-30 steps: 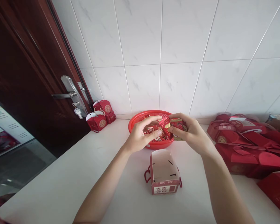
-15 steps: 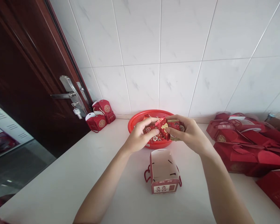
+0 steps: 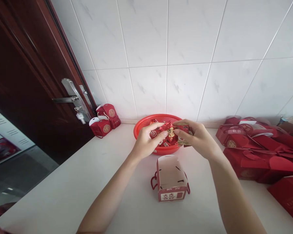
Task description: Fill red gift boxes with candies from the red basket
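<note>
Over a red plastic basket (image 3: 139, 126) with several red-wrapped sweets in it, both my hands are close together. My left hand (image 3: 150, 138) pinches a red and gold wrapped sweet (image 3: 170, 132) between thumb and fingers. In my right hand (image 3: 194, 135) are wrapped sweets (image 3: 183, 138) in red and pale gold-green; its thumb tip lies near the left hand's sweet. How many it holds, I cannot tell. In front of the basket stands an open red gift box (image 3: 171, 177), pale inside, with dark red cord handles at its sides.
Two closed red gift boxes (image 3: 106, 120) stand by the wall at the left, near a dark wooden door (image 3: 34, 65) with keys in its lock. Several red boxes (image 3: 256, 159) are piled on the right of the white table (image 3: 92, 175).
The red and gold sweet has turned a little between my fingers, and the sweets in my right hand have shifted slightly. The open box stays in place.
</note>
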Tool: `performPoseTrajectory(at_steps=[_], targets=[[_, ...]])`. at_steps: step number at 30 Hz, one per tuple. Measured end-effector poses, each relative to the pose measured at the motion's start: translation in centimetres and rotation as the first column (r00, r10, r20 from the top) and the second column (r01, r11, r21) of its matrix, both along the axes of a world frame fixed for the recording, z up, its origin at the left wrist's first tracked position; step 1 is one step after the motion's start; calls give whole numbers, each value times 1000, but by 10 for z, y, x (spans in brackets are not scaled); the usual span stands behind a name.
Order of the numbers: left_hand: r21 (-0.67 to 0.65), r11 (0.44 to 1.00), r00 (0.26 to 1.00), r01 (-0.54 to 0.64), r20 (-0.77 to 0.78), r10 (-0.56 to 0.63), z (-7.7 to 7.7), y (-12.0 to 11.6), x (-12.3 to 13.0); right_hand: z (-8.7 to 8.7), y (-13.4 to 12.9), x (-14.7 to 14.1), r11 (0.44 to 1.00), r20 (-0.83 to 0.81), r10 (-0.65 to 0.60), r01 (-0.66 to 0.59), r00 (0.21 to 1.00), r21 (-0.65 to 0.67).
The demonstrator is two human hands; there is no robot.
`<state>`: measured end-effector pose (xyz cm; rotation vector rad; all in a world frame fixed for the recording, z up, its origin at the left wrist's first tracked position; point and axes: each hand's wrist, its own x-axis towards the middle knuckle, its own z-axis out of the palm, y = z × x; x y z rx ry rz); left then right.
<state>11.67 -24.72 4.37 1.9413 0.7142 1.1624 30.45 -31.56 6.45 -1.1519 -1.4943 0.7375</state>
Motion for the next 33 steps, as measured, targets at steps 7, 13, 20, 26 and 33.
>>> performPoseTrajectory(at_steps=[7, 13, 20, 26, 33], targets=[[-73, 997, 999, 27, 40, -25, 1, 5, -4, -2, 3, 2, 993, -86, -108, 104, 990, -51], [-246, 965, 992, 93, 111, -68, 1, 9, -5, -7, 10, -2, 996, -192, -77, 68, 978, -54], [-321, 909, 964, 266, 87, -251, -1, 3, 2, -16, 18, -12, 999, -325, -53, 54, 944, -8], [-363, 861, 931, 357, 67, -358, -2, 0, 4, -17, 18, -16, 997, -271, -52, 64, 961, 35], [-333, 861, 918, 384, 38, -395, -2, -1, 2, -16, 17, -17, 997, -239, -68, 75, 969, 23]])
